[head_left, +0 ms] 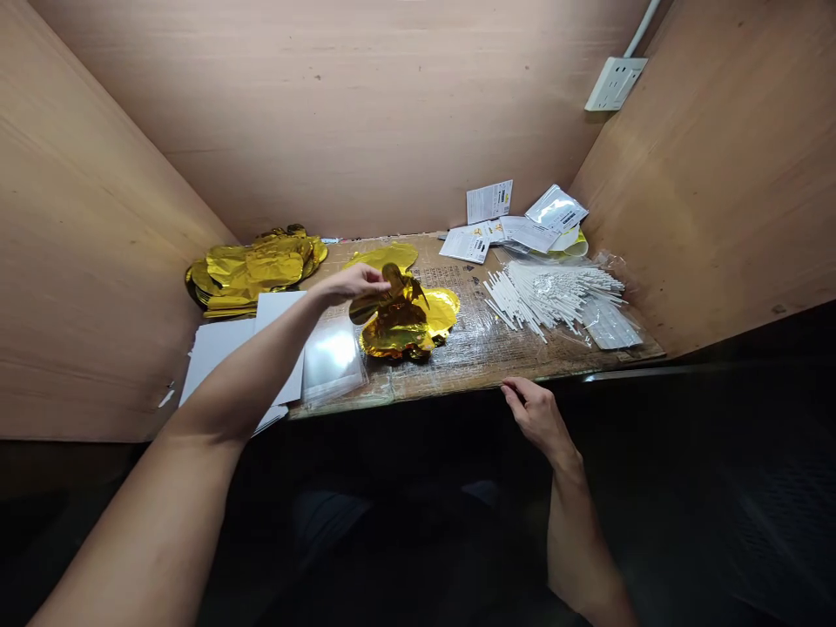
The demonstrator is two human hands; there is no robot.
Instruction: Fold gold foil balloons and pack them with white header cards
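Note:
My left hand (358,283) is closed in a pinch on a gold foil balloon (395,326), flat and crumpled, just above the table. Other gold foil (444,309) shows beside and behind it. By the table's front edge, my right hand (534,414) has its fingers curled together; whether anything is between them is hidden. To the left lies a thick pile of flat gold foil balloons (258,266). White sheets (219,357) and a clear plastic sleeve (334,359) lie under and beside my left forearm.
A heap of white sticks (555,292) spreads over the right part of the cardboard-covered table (450,366), with a clear packet (610,324) at its side. Printed cards (467,244) and packets (556,209) lie behind. Wooden panels (366,122) enclose three sides; a power socket (616,84) hangs upper right.

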